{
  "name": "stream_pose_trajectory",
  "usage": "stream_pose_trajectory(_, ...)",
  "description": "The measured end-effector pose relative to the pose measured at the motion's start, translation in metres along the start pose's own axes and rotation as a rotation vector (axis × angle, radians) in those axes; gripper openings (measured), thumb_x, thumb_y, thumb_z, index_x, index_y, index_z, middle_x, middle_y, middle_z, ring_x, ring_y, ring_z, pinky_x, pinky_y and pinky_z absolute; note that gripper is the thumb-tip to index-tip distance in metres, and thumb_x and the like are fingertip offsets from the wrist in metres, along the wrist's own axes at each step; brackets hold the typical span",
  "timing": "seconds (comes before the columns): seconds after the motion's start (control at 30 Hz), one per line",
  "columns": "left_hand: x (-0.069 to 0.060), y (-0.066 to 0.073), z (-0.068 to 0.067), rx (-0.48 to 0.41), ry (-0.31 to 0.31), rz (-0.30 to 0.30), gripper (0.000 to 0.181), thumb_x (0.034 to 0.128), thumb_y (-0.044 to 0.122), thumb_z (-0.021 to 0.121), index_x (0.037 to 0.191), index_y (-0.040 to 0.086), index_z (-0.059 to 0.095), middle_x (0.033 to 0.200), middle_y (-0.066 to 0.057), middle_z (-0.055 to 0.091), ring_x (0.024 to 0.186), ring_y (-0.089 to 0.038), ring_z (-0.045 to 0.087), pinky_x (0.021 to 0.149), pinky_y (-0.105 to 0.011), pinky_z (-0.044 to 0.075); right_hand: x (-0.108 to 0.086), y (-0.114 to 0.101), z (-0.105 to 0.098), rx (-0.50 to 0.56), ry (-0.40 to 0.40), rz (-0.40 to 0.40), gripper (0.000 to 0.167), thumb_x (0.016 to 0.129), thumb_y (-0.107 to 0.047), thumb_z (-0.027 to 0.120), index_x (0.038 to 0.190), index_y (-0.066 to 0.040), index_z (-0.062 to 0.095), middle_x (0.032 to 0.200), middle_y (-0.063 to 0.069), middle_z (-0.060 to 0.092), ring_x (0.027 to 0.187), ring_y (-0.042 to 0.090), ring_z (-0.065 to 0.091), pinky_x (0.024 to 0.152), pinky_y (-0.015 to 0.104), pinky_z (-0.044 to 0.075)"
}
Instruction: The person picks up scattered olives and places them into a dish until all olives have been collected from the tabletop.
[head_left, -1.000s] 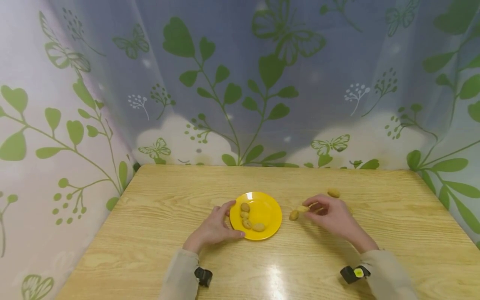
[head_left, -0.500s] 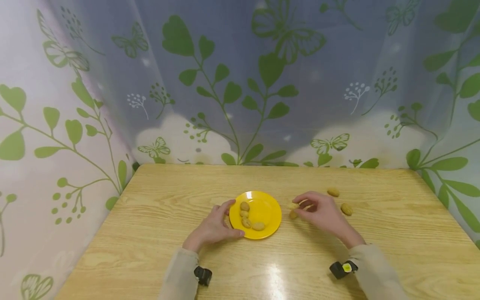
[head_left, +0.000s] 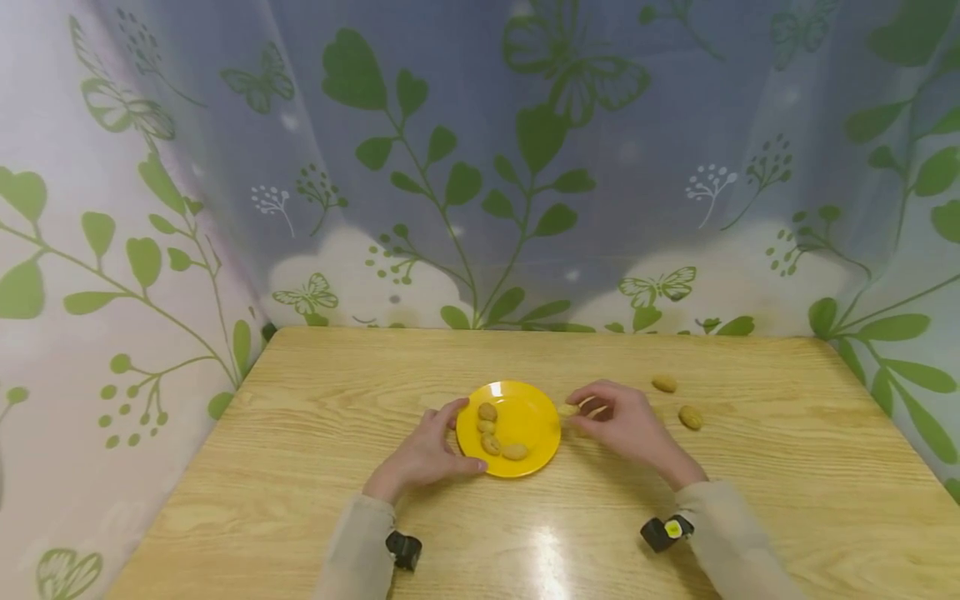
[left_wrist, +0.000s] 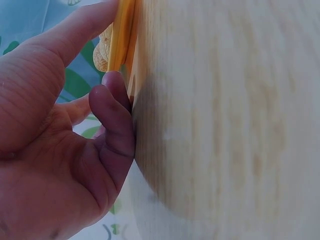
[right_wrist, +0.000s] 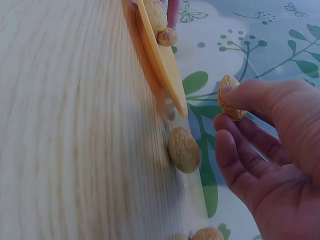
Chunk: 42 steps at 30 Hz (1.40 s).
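On the wooden table, a round yellow plate [head_left: 534,421] holds several tan walnuts [head_left: 514,452] along its left and front side. My left hand [head_left: 422,450] grips the plate's left rim, thumb at the front and fingers further back. Between thumb and fingertips, my right hand [head_left: 628,425] pinches one wrinkled walnut [right_wrist: 229,97] close to the plate's right rim. Another walnut [right_wrist: 184,150] lies on the table beside the plate in the right wrist view; my right hand hides it in the head view.
Two more walnuts lie on the table right of my right hand, one further back [head_left: 664,383] and one nearer [head_left: 690,417]. A leaf-and-butterfly patterned curtain [head_left: 420,250] hangs behind the table's back edge.
My right hand has moved left with the pinched walnut, past the one lying by the plate, up to the plate's right rim. The left hand stays on the plate.
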<state>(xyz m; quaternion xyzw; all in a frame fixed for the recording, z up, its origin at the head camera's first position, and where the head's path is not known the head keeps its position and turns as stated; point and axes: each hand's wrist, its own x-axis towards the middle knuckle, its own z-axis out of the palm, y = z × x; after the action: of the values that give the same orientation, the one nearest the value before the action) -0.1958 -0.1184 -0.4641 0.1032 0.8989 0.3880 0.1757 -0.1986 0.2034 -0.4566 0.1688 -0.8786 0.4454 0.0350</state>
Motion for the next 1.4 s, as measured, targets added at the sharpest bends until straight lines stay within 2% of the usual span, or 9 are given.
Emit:
stream_pose_trajectory(0.13,0.001,0.000,0.000,-0.001,0.004,0.005,0.100,0.0766,0.038,0.090,0.159,0.023,0.034,0.133,-0.013,0.048,0.086,-0.018,0.055,0.076,-0.031,0.048,0.003,-0.002,0.004,0.008,-0.013,0.016,0.021,0.088,-0.014,0.080,0.108,-0.019,0.076,0.108,0.001,0.075,0.092,0.014,0.070,0.077,0.024,0.058)
stream_pose_trajectory(0.37,0.000,0.000,0.001,0.000,0.003,0.003,0.101,0.0765,0.038,0.090,0.159,0.023,0.035,0.132,-0.013,0.049,0.086,-0.018,0.055,0.076,-0.030,0.048,0.009,-0.003,0.012,0.026,-0.020,0.006,0.020,0.089,-0.013,0.079,0.109,-0.016,0.076,0.109,0.004,0.074,0.093,0.015,0.070,0.078,0.025,0.058)
stream_pose_trajectory(0.77,-0.002,0.003,0.001,0.004,0.009,-0.007,0.101,0.0767,0.038,0.090,0.159,0.022,0.034,0.134,-0.014,0.048,0.086,-0.018,0.055,0.075,-0.030,0.048,0.019,-0.012,0.022,0.032,-0.046,0.022,0.020,0.090,-0.016,0.078,0.110,-0.018,0.075,0.110,0.000,0.074,0.094,0.014,0.070,0.080,0.025,0.058)
stream_pose_trajectory(0.97,-0.003,0.002,0.000,0.010,0.008,-0.006,0.101,0.0765,0.039,0.090,0.159,0.022,0.034,0.134,-0.014,0.048,0.085,-0.018,0.055,0.075,-0.030,0.048,0.024,-0.010,0.029,0.047,-0.048,0.005,0.020,0.090,-0.015,0.079,0.110,-0.017,0.075,0.110,0.001,0.073,0.094,0.015,0.070,0.079,0.025,0.058)
stream_pose_trajectory(1.4,0.001,0.002,0.001,0.013,0.009,-0.010,0.102,0.0766,0.040,0.090,0.159,0.022,0.034,0.135,-0.014,0.048,0.085,-0.019,0.056,0.075,-0.031,0.049,0.042,-0.012,0.042,0.060,-0.069,0.000,0.020,0.090,-0.015,0.078,0.110,-0.016,0.076,0.111,0.002,0.074,0.095,0.014,0.069,0.081,0.026,0.058)
